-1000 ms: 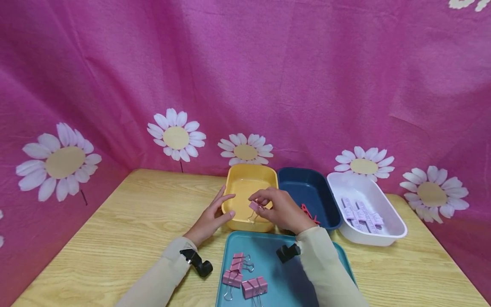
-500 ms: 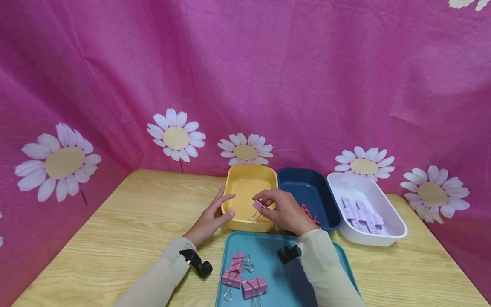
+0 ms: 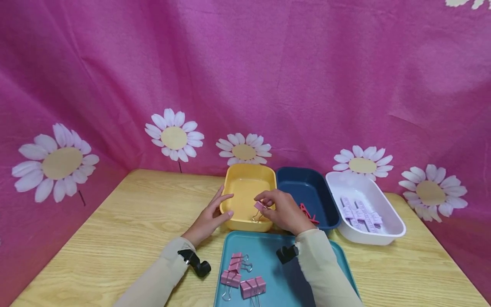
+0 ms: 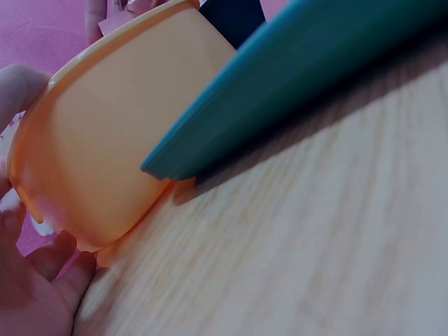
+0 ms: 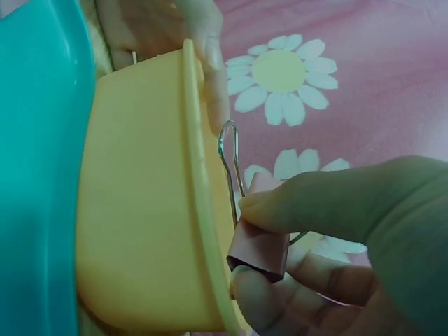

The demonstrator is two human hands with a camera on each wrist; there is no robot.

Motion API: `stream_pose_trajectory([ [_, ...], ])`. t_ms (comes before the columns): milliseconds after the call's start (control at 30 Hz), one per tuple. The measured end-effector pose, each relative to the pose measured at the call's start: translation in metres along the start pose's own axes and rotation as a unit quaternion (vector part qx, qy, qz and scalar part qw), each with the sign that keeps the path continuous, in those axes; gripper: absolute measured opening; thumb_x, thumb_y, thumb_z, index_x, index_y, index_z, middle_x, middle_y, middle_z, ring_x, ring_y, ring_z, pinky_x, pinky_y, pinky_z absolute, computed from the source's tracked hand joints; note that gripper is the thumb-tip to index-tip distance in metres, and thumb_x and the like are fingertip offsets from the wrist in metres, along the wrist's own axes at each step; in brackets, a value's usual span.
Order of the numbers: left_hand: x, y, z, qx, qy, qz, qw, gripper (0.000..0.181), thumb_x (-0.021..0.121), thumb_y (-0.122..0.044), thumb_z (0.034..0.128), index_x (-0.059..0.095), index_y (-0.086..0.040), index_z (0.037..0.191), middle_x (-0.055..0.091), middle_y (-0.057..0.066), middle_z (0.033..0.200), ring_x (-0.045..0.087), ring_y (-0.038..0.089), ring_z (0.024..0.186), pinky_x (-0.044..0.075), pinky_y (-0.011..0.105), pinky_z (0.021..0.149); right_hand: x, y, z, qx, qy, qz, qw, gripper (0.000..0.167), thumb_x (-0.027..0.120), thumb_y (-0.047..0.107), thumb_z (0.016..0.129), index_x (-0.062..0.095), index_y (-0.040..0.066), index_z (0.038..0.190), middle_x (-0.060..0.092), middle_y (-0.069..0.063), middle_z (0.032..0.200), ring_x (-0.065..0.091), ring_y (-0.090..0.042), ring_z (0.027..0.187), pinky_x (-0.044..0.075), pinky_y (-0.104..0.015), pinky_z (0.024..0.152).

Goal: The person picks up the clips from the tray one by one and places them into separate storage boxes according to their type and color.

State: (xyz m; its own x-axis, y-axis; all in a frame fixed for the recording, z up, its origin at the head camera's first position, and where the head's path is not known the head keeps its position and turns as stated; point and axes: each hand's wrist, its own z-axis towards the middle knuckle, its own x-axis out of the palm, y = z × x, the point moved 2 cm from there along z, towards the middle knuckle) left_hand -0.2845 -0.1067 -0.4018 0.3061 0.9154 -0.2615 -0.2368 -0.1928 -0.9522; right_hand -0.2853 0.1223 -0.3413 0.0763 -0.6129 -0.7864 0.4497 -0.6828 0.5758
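My right hand (image 3: pixel 285 209) pinches a pink binder clip (image 3: pixel 260 206) between thumb and fingers, over the near right part of a yellow bin (image 3: pixel 245 226). The right wrist view shows the clip (image 5: pixel 257 246) just past the bin's rim, one wire handle sticking up. On the bin's left side my left hand (image 3: pixel 209 217) grips the rim, with some fingers low against the outer wall in the left wrist view. Several more pink binder clips (image 3: pixel 253 287) lie on the teal tray (image 3: pixel 268 241) in front, at its left side.
A dark blue bin (image 3: pixel 303 179) with red clip-like pieces (image 3: pixel 308 214) stands right of the yellow one. Farther right, a white bin (image 3: pixel 387 238) holds purple ruler-patterned strips (image 3: pixel 360 215). A pink flowered cloth (image 3: pixel 245 76) hangs behind the wooden table (image 3: pixel 153 200).
My right hand with the binder clip has shifted slightly to the right over the yellow bin. The left hand stays on the bin's rim.
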Motion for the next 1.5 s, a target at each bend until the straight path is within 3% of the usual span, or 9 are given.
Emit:
stream_pose_trajectory([
  [333,0.001,0.003,0.001,0.002,0.001,-0.01,0.9999,0.055,0.06,-0.02,0.0965,0.04,-0.011,0.147,0.0,0.002,0.163,0.008,0.026,0.147,0.018,0.043,0.117,0.002,-0.002,-0.001,0.032,0.002,0.0,0.9995,0.027,0.074,0.013,0.085,0.071,0.012,0.112,0.064,-0.001,0.095,0.056,-0.019,0.09,0.055,-0.029,0.072],
  [567,0.001,0.002,-0.001,-0.007,0.001,-0.001,1.0,0.054,0.059,-0.021,0.097,0.04,-0.012,0.147,0.0,0.001,0.163,0.008,0.025,0.147,0.019,0.042,0.117,0.006,-0.006,-0.001,0.041,0.005,-0.002,0.9991,0.025,0.074,0.013,0.085,0.071,0.012,0.11,0.064,-0.002,0.096,0.057,-0.02,0.09,0.054,-0.031,0.074],
  [800,0.0,0.0,-0.003,-0.011,-0.001,0.004,0.9999,0.054,0.058,-0.019,0.0976,0.039,-0.011,0.147,-0.001,0.004,0.163,0.007,0.027,0.147,0.02,0.044,0.116,0.008,-0.006,-0.001,0.042,0.007,-0.005,0.9991,0.023,0.07,0.004,0.085,0.07,0.011,0.107,0.065,-0.011,0.103,0.058,-0.024,0.093,0.054,-0.038,0.08],
  [1200,0.0,0.0,-0.003,-0.009,-0.006,0.009,0.9999,0.054,0.059,-0.018,0.0969,0.04,-0.01,0.147,0.001,0.004,0.163,0.01,0.027,0.147,0.022,0.043,0.115,0.007,-0.006,-0.002,0.06,0.01,0.0,0.9982,0.027,0.071,0.006,0.086,0.069,0.011,0.112,0.064,-0.011,0.105,0.056,-0.023,0.095,0.055,-0.036,0.079],
  [1300,0.0,0.002,-0.002,-0.009,-0.007,0.011,0.9999,0.054,0.059,-0.018,0.0968,0.04,-0.01,0.147,0.001,0.004,0.163,0.009,0.028,0.147,0.022,0.043,0.115,0.006,-0.004,-0.003,0.059,0.011,-0.001,0.9982,0.028,0.071,0.007,0.086,0.069,0.012,0.113,0.064,-0.011,0.106,0.056,-0.023,0.096,0.056,-0.036,0.079],
  [1500,0.0,0.025,0.009,-0.007,-0.017,0.01,0.9998,0.053,0.06,-0.02,0.0967,0.041,-0.017,0.146,0.001,-0.003,0.162,0.008,0.025,0.147,0.02,0.044,0.116,0.002,0.0,-0.005,0.054,0.01,-0.001,0.9985,0.03,0.072,0.008,0.086,0.068,0.013,0.115,0.063,-0.011,0.109,0.056,-0.024,0.099,0.056,-0.036,0.08],
])
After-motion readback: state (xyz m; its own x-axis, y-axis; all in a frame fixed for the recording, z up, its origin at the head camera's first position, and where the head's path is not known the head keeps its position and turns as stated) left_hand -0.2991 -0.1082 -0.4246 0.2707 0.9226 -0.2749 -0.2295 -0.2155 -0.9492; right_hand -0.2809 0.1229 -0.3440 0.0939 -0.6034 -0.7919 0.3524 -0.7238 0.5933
